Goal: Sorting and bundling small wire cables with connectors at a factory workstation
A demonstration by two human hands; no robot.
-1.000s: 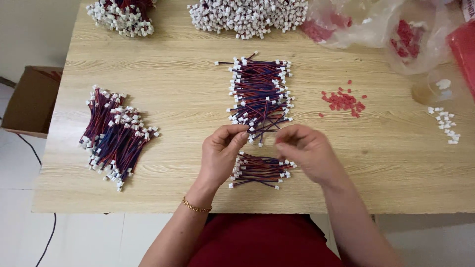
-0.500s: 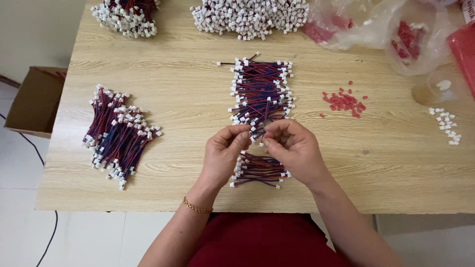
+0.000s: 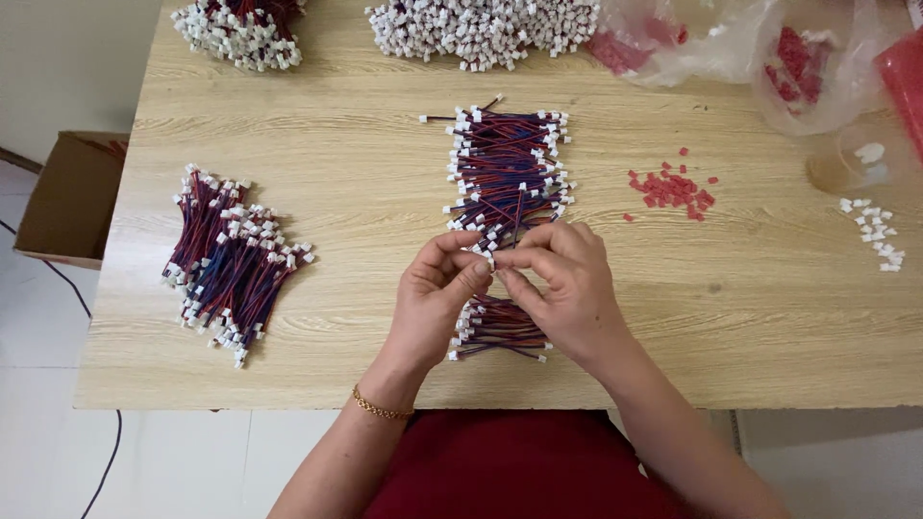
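Wooden table [image 3: 385, 192] is seen from above, with two bare hands brought together near its front edge. A small white connector [image 3: 488, 258] on a short red-and-blue wire is pinched between the fingertips of the left hand [image 3: 437, 303] and the right hand [image 3: 562, 288]; which hand bears the grip cannot be told, as the piece is mostly hidden. Beneath the hands a small bundle of wires [image 3: 500, 332] is laid flat. Just beyond the hands a larger stack of wires [image 3: 508, 163] is spread. A separate heap of wires [image 3: 231, 264] is set well to the left. Loose red pieces [image 3: 673, 189] are scattered to the right, with white connectors [image 3: 875, 231] farther right.
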